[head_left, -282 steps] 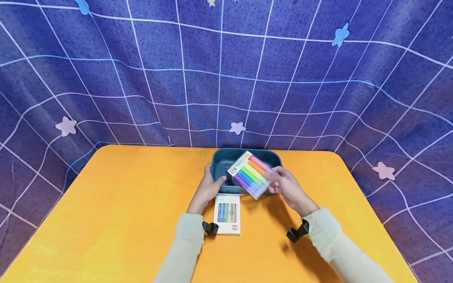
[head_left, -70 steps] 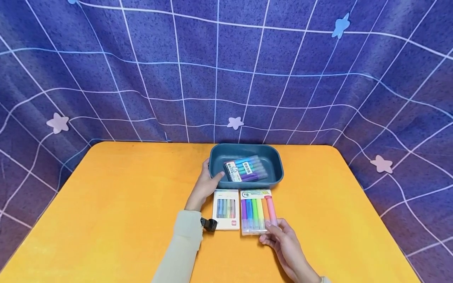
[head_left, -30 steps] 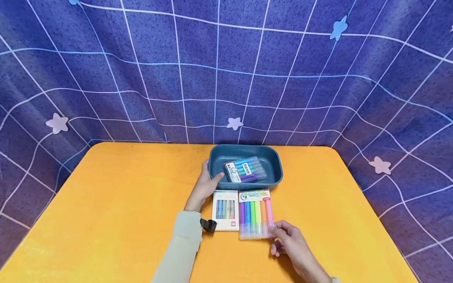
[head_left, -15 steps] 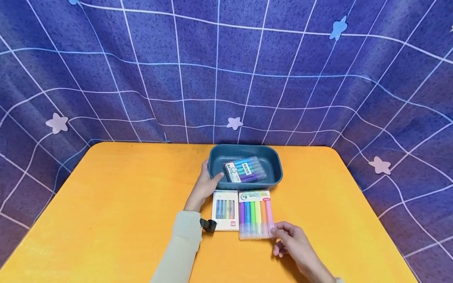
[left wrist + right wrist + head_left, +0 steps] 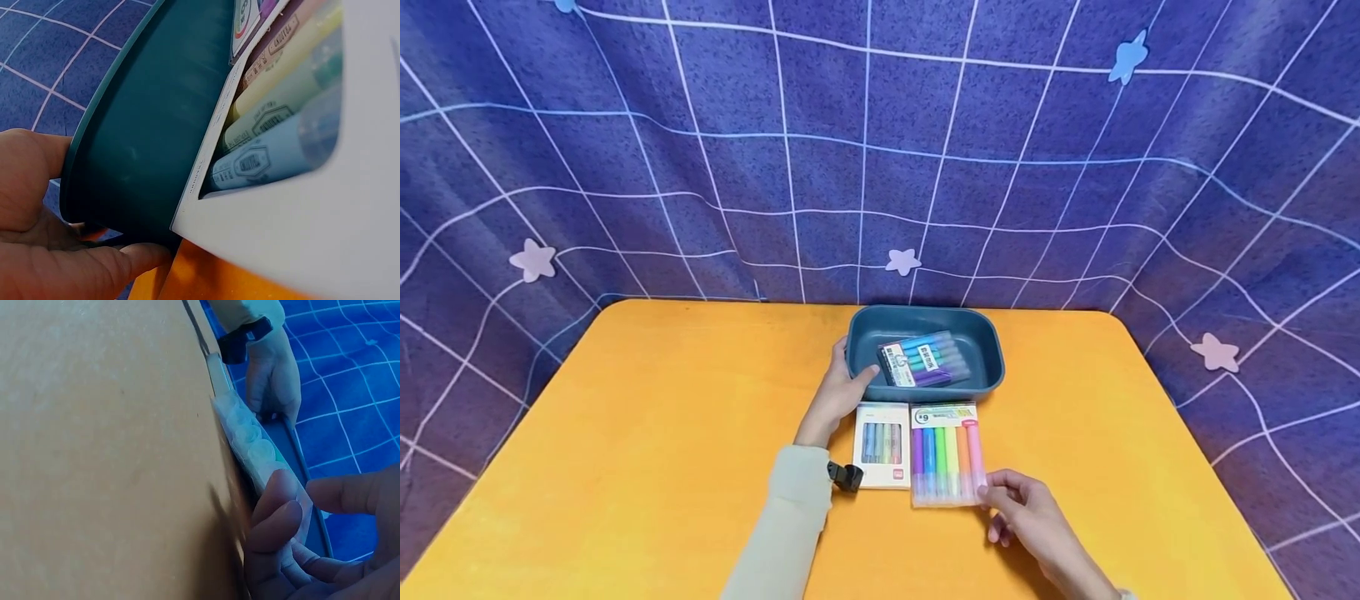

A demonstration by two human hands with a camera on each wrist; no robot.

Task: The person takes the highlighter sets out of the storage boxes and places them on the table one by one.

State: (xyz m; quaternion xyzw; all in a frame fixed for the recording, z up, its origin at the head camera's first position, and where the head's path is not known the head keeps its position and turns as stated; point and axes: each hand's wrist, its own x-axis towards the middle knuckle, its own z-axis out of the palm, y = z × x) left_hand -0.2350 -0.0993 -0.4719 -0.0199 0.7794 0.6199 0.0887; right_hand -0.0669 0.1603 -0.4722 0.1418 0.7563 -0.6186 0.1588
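We've 1 pen pack (image 5: 925,360) in bin (image 5: 981,354) at worktop's (image 5: 700,417) far edge; white box (image 5: 882,477) & highlighter pack (image 5: 945,457) lie out, frontward. Our L hand (image 5: 837,393) grips bin, R hand (image 5: 1028,512) pinches highlighter pack's front-R corner.

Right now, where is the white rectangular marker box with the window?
In the head view, the white rectangular marker box lies on the yellow table, just below the dark teal plastic bin and immediately left of the clear flat pack of bright markers.
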